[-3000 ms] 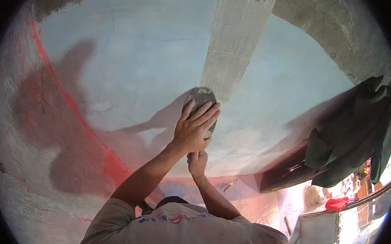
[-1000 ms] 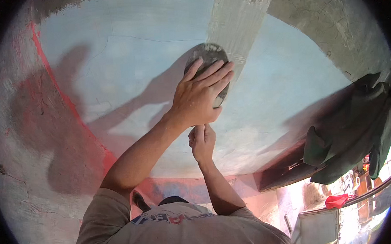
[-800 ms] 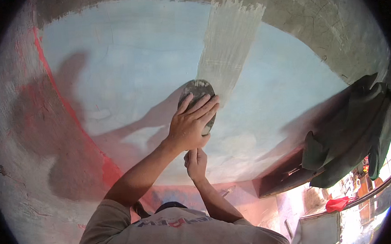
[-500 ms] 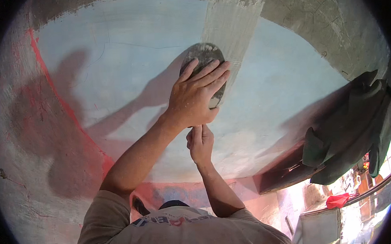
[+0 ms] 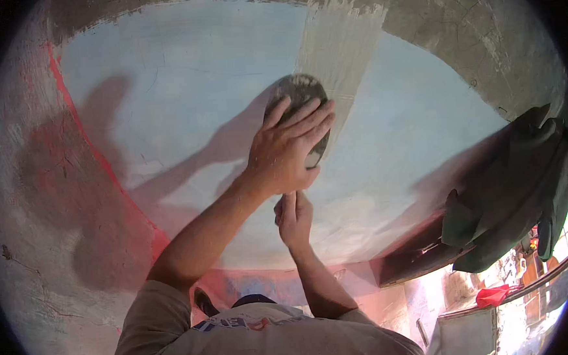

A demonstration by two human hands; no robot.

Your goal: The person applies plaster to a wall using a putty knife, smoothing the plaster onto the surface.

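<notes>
A dark, oval, flat-bladed tool [image 5: 301,85] with pale smears near its top lies against the light blue painted wall [image 5: 218,51], at the lower left edge of a grey scraped strip [image 5: 344,37]. My left hand [image 5: 288,135] rests flat on the tool's face, fingers stretched out and apart. Just beneath that wrist, my right hand [image 5: 294,219] is closed, its fingers wrapped at the tool's lower end. The part inside that fist is hidden, so I cannot see the handle's shape.
Bare grey plaster [image 5: 484,54] borders the blue area above and on the right. A red painted line [image 5: 90,140] curves down the left. Dark cloth [image 5: 506,190] hangs at the right over a wooden board [image 5: 419,254]. A red cloth [image 5: 493,295] lies lower right.
Both hands and the tool have slid a little downward along the wall, uncovering slightly more of the strip. The whole view has shifted slightly. The grip looks the same.
</notes>
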